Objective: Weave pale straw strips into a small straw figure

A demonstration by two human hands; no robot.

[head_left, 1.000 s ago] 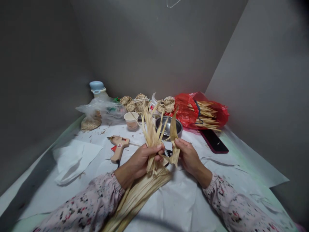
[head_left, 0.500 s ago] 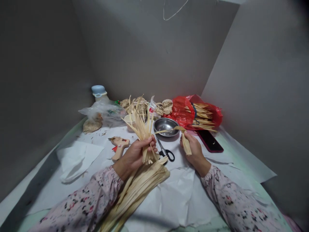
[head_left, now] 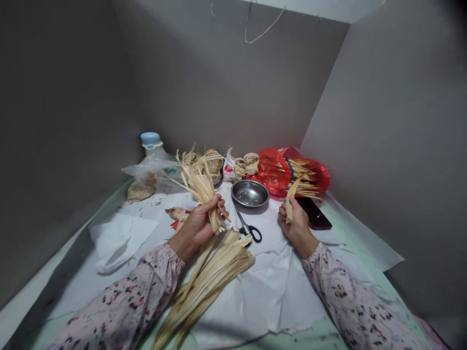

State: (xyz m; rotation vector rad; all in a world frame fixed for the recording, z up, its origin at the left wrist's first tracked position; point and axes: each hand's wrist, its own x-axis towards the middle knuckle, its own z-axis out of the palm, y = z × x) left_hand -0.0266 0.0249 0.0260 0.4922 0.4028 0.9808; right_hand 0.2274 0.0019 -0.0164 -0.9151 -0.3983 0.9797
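My left hand (head_left: 199, 226) grips a bundle of pale dried leaf strips (head_left: 195, 184) whose ends fan upward. My right hand (head_left: 296, 224) pinches a single folded dried strip (head_left: 292, 199) upright, apart from the bundle. Below my left hand, a larger sheaf of long strips (head_left: 213, 272) lies on the white paper. Black-handled scissors (head_left: 248, 229) lie between my hands, near the sheaf's upper end. A tan glue gun (head_left: 177, 213) is partly hidden behind my left hand.
A steel bowl (head_left: 250, 193) sits beyond the scissors. Farther back stand small woven pieces (head_left: 213, 163), a red plastic bag of cut strips (head_left: 292, 172), and a blue-capped bottle (head_left: 151, 143). A dark phone (head_left: 314, 213) lies right of my right hand. Grey walls enclose the table.
My right hand has drawn back, and its strip now stands upright instead of pointing left. The bundle in my left hand leans farther left. The view has tilted slightly.
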